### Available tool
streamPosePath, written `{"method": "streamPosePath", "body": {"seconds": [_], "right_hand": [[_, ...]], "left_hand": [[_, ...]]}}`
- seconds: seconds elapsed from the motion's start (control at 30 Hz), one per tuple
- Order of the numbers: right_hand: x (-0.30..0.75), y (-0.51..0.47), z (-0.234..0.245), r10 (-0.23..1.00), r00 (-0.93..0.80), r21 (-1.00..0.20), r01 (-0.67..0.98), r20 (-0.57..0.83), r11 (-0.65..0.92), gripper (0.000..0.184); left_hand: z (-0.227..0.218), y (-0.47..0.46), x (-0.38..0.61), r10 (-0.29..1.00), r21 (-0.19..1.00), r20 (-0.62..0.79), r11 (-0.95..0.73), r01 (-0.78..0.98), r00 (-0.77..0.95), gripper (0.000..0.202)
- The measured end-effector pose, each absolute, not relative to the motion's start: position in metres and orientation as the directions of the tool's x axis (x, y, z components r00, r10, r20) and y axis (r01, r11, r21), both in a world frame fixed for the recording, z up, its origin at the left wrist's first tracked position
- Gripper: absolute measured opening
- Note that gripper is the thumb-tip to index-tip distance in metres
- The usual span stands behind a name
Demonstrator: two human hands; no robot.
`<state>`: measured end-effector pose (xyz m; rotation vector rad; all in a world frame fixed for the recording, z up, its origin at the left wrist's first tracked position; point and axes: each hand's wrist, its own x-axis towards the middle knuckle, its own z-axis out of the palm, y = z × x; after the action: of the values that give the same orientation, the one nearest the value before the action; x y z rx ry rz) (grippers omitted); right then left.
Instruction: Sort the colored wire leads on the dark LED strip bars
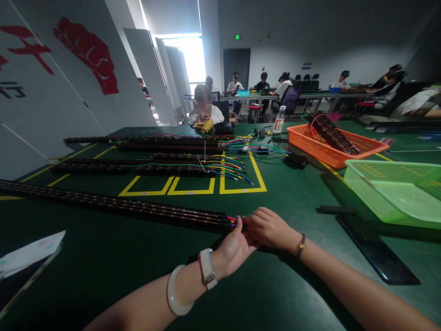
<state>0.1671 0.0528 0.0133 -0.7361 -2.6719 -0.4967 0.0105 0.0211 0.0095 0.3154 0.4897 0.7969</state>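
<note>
A long dark cable chain (pixel 113 204) lies across the green table in front of me, running from the far left to my hands. Coloured wire ends (pixel 233 219) stick out of its right end. My left hand (pixel 233 250) is cupped under that end, its fingers curled around it. My right hand (pixel 267 228) rests over the same end from the right, fingers closed together on the wire tips. A pale bangle and a watch sit on my left wrist, a bead bracelet on my right.
More cable chains with coloured wires (pixel 165 158) lie farther back near yellow floor-style markings (pixel 193 186). An orange basket (pixel 332 145) and a green basket (pixel 396 191) stand at right, with a black flat bar (pixel 375 250) beside them. Several people sit at tables behind.
</note>
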Motion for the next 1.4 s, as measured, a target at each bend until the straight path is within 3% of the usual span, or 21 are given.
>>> {"method": "streamPosePath", "body": {"seconds": [0.27, 0.63, 0.7, 0.8, 0.9, 1.0, 1.13, 1.4], "right_hand": [[0.185, 0.052, 0.023, 0.433, -0.761, 0.267, 0.599, 0.483, 0.754, 0.025], [0.186, 0.055, 0.022, 0.421, -0.829, 0.276, 0.530, 0.369, 0.802, 0.025], [0.185, 0.055, 0.020, 0.491, -0.770, 0.172, 0.593, 0.408, 0.787, 0.028], [0.182, 0.056, 0.017, 0.691, -0.591, -0.150, 0.705, 0.416, 0.693, 0.031], [0.181, 0.059, 0.012, 0.867, -0.445, -0.541, 0.683, 0.224, 0.491, 0.036], [0.180, 0.064, 0.007, 0.913, -0.407, -0.788, 0.551, 0.034, 0.275, 0.041], [0.179, 0.068, 0.001, 0.932, -0.363, -0.916, 0.381, -0.024, 0.124, 0.042], [0.174, 0.083, -0.005, 0.966, -0.259, -0.964, 0.251, 0.015, 0.083, 0.041]], "left_hand": [[0.008, 0.022, 0.011, 0.726, 0.470, -0.307, 0.678, -0.565, 0.616, 0.056], [0.018, 0.019, 0.009, 0.721, 0.513, -0.343, 0.680, -0.523, 0.601, 0.061], [0.016, 0.020, 0.009, 0.712, 0.522, -0.326, 0.684, -0.509, 0.623, 0.065], [0.010, 0.021, 0.009, 0.698, 0.528, -0.296, 0.688, -0.497, 0.651, 0.070], [0.006, 0.023, 0.009, 0.704, 0.526, -0.294, 0.684, -0.506, 0.646, 0.071], [0.004, 0.023, 0.010, 0.709, 0.522, -0.299, 0.682, -0.513, 0.638, 0.070], [0.005, 0.023, 0.010, 0.729, 0.510, -0.311, 0.670, -0.540, 0.610, 0.063], [0.010, 0.021, 0.010, 0.788, 0.544, -0.343, 0.610, -0.576, 0.511, 0.046]]}}
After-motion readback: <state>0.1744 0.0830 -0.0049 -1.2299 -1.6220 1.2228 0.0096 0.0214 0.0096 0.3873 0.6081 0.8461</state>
